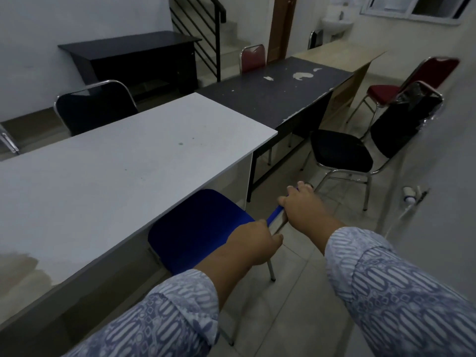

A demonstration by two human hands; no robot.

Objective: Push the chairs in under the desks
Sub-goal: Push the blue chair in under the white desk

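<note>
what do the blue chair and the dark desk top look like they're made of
Blue chair: matte blue seat, probably fabric padding; the thin shiny leg looks like chromed metal tube.
Dark desk top: seemingly dark laminate over board, since pale patches show where the surface has peeled and the edge is chipped.

Pale square tiles cover the floor point(296, 292) beneath and to the right of the grip. Well ahead and to the left stands a plain white wall point(77, 19); beside it a staircase with a black slatted railing point(203, 29) rises. Straight ahead, far off, are a brown wooden door point(282, 24) and a white washbasin point(334, 24). A white-framed window point(417, 6) sits high to the far right. The light is dim.
</note>
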